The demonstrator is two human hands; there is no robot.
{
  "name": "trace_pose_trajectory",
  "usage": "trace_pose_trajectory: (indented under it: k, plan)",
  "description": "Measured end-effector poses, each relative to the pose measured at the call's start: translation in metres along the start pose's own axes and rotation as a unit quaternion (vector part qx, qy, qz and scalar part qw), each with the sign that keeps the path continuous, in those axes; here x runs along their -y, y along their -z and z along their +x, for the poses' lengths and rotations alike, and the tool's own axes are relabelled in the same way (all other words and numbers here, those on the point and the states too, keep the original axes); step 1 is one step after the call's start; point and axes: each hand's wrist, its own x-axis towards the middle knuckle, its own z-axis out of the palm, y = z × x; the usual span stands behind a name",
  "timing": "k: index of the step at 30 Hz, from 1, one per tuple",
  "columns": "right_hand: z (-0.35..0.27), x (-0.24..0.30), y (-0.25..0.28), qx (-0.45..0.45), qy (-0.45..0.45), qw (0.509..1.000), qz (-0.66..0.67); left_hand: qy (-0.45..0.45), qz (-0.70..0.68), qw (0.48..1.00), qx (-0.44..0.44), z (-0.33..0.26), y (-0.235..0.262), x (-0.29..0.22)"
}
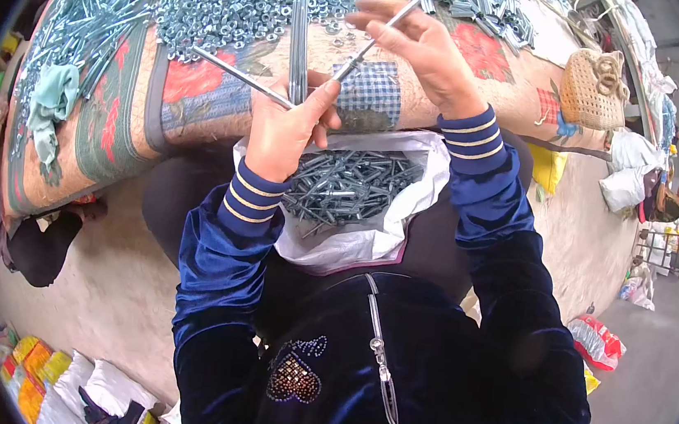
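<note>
Left hand [286, 128] is closed around several metal rods [299, 50], near a white sack [369, 247] of metal pieces [350, 187]. Right hand [434, 60] is spread, one rod crossing before it; contact cannot be confirmed. Beyond, nuts [229, 2] lie heaped on patterned cloth [120, 135].

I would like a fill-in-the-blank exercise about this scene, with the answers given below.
1. The person's ____ hand holds the rod bundle.
2. The open sack of metal pieces is mostly ____ in colour.
3. The woven basket is to the ____ of the nuts.

Missing words: left; white; right.
</note>
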Motion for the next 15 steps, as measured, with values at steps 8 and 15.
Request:
trace_pose_trajectory:
  k: [8,15]
  plan:
    - [0.0,-0.004,0.005,0.019,-0.004,1.0,-0.003,0.002,0.008,1.0,-0.009,0.002,-0.001,0.007]
    - [-0.004,0.009,0.005,0.114,-0.047,0.989,0.083,0.032,0.025,0.999,0.012,0.001,0.003,-0.004]
